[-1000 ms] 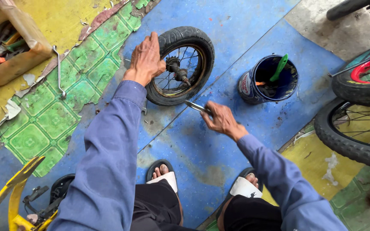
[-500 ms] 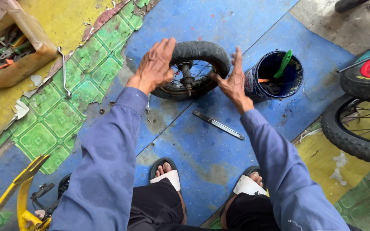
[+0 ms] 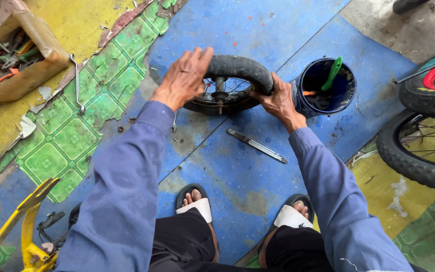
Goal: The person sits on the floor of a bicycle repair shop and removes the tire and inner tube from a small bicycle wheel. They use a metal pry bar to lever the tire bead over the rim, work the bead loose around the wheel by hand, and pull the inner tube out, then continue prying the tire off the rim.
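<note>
A small bicycle wheel with a black tyre point(image 3: 242, 68) stands tilted on the blue floor, its hub and spokes point(image 3: 221, 93) showing under the tyre. My left hand point(image 3: 183, 78) grips the tyre's left side. On the tyre's right side my right hand point(image 3: 277, 98) holds on, fingers curled over the rubber. A flat metal tyre lever point(image 3: 257, 146) lies on the floor just in front of the wheel, touched by neither hand.
A dark blue bucket point(image 3: 323, 88) with a green tool stands right of the wheel. Two larger bicycle wheels point(image 3: 421, 151) lie at the right edge. A tan tool bin point(image 3: 18, 55) and a long wrench point(image 3: 77, 83) sit at left. A yellow frame point(image 3: 23, 226) is at bottom left.
My right hand put the tyre lever down on the floor and took hold of the tyre's right side. The wheel has tipped over from upright toward me.
</note>
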The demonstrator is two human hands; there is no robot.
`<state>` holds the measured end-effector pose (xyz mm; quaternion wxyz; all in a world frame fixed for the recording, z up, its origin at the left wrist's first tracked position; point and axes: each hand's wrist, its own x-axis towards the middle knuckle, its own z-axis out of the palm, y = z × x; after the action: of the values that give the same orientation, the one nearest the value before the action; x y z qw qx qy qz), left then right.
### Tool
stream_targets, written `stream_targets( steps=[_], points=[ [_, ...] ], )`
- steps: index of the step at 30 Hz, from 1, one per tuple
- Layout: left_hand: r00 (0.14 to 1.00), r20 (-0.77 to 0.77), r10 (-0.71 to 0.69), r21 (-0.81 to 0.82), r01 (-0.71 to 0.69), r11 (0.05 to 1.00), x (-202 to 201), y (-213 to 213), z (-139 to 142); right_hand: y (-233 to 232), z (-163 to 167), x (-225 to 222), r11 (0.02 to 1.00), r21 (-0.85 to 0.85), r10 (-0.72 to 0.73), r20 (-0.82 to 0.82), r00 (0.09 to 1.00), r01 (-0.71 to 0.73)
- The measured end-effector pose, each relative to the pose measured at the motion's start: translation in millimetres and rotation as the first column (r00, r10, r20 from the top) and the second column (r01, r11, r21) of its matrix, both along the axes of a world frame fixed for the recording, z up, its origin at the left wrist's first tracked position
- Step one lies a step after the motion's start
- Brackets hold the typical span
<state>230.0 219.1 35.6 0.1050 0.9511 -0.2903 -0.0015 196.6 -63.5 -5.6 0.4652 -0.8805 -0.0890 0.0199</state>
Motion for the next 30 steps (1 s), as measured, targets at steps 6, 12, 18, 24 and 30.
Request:
stream_targets(
  steps=[6,12,18,24,30],
  points=[
    [0.998,0.014,-0.054,0.151,0.052,0.987,-2.0,-41.4,17.7,5.6,-10.2,-33.7,0.992,-0.124,-0.007,-0.163,0.987,-0.013],
    [0.988,0.147,-0.038,0.203,0.008,0.979,5.1,-72.5,2.4,17.4,-10.4,-74.4,0.774,-0.574,0.174,-0.211,0.962,-0.266],
    [0.943,0.326,-0.070,0.200,0.004,0.980,17.9,-91.8,-14.8,22.9,-13.2,-64.0,0.398,-0.900,0.557,0.082,0.827,-0.178],
    [0.960,0.272,-0.062,0.226,-0.001,0.974,27.3,-68.6,-27.4,30.2,-21.3,-54.2,0.382,-0.914,0.608,0.136,0.782,-0.138],
    [0.961,0.254,0.113,0.050,-0.129,0.990,24.7,-48.8,-53.8,36.3,-16.0,-19.4,0.431,-0.870,0.658,0.123,0.743,-0.238]
  ],
)
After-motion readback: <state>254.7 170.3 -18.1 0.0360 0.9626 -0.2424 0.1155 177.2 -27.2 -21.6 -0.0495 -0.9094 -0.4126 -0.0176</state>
